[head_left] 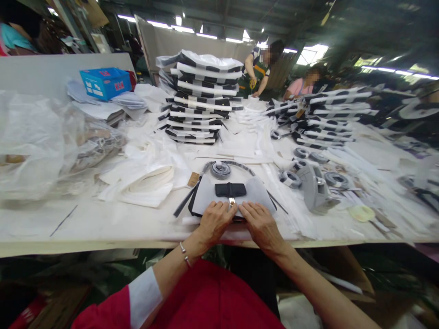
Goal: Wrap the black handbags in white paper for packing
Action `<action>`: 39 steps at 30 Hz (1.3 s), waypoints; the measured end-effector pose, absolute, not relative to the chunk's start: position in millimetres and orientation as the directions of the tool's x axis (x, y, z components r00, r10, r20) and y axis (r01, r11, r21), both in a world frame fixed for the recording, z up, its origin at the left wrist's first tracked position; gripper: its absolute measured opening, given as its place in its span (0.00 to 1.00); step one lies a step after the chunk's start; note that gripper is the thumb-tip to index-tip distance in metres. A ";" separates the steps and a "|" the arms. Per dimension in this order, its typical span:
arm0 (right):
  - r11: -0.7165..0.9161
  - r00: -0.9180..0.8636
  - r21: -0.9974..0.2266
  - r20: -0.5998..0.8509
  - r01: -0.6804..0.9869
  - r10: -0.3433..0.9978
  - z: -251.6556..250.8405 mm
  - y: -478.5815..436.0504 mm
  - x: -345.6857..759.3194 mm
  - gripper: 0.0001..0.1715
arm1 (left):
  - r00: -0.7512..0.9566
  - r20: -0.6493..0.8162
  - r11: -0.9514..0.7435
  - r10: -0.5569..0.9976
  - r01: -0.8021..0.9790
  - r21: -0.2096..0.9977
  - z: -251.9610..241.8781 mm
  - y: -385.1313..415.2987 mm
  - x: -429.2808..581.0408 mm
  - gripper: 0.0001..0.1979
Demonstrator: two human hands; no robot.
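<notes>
A small handbag (209,194) wrapped in grey-white paper lies flat near the table's front edge, its black flap (230,189) and small metal clasp showing. My left hand (214,222) rests on the bag's lower left part, fingers lying flat against the paper. My right hand (262,224) lies beside it on the lower right part, fingers stretched toward the clasp. A roll of tape (220,169) sits just behind the bag, and a dark strap (183,203) trails off to its left.
Tall stacks of black-and-white wrapped items (200,98) stand at the middle and another stack (329,116) at the right. A tape dispenser (313,187) and more tape rolls lie right of the bag. Clear plastic bags (37,141) fill the left. Two people work at the far end.
</notes>
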State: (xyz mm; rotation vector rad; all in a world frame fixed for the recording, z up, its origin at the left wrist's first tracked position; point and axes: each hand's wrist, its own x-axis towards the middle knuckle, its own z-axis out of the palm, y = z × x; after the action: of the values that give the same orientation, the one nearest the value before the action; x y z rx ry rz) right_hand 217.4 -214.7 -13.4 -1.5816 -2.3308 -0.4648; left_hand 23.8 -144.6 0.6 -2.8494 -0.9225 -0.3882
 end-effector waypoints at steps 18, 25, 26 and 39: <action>0.337 -0.312 0.044 0.507 0.940 0.803 -42.9 -225.1 217.7 0.30 | 0.833 0.342 -0.787 0.435 0.536 -0.305 -38.2 -164.9 26.1 0.25; 0.296 -0.281 0.049 0.498 0.954 0.821 -29.3 -218.5 212.1 0.34 | 0.891 0.313 -0.834 0.330 0.430 -0.345 -12.2 -146.2 26.1 0.20; 0.291 -0.282 0.062 0.504 0.955 0.817 -28.1 -215.8 212.5 0.35 | 0.892 0.310 -0.841 0.330 0.427 -0.334 -7.3 -144.1 24.9 0.20; 0.267 -0.288 0.125 0.583 0.956 0.760 -47.9 -207.8 211.4 0.21 | 0.832 0.416 -0.708 0.367 0.540 -0.455 -40.7 -152.9 35.4 0.20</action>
State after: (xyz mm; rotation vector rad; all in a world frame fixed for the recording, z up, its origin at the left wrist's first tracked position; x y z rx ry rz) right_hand 211.4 -207.8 -47.9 -1.5536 -2.1353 -0.6499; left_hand 35.4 -152.9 -40.7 -2.4324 -0.6638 -0.3972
